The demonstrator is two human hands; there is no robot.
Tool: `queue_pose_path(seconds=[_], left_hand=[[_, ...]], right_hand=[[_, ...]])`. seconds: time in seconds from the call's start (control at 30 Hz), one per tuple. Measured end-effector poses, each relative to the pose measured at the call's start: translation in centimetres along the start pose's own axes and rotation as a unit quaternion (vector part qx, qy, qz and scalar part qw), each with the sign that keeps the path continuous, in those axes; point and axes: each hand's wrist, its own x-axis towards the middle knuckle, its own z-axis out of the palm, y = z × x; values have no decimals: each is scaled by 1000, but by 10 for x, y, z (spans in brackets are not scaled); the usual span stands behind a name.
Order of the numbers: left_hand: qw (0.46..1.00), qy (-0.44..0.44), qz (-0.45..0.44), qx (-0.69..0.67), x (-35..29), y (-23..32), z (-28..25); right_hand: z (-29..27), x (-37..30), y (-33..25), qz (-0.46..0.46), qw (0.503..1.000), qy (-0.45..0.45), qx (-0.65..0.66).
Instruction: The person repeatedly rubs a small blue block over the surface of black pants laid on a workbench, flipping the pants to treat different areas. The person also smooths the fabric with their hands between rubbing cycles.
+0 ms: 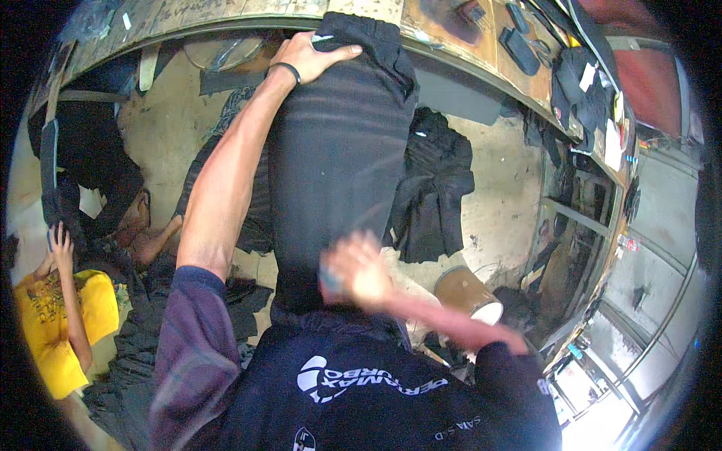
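Observation:
A long black garment [331, 150] with a gathered, elastic-looking band at its far end stretches from the wooden bench edge toward my body. My left hand [312, 59] grips its far end at the bench, thumb laid across the cloth. A small white label shows beside that thumb. Over the garment's near end is my right hand [359, 270], smeared by motion. A small blue-grey patch appears at its fingers; what it is cannot be made out.
The bench [519, 75] runs across the far side, with dark sandals [519, 46] on it. Another black garment [432, 188] lies on the floor. A brown cylindrical container [466, 293] stands at right. A person in yellow [68, 323] sits at left among dark cloth.

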Motion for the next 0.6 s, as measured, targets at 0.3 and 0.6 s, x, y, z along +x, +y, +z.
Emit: queue_pose_path(seconds=[0.3, 0.6], left_hand=[[997, -13, -29, 67, 7, -4, 4], [990, 14, -73, 116, -16, 28, -7]], right_hand=[[45, -43, -26, 12, 988, 144, 56], [24, 8, 5, 96, 948, 301, -47]])
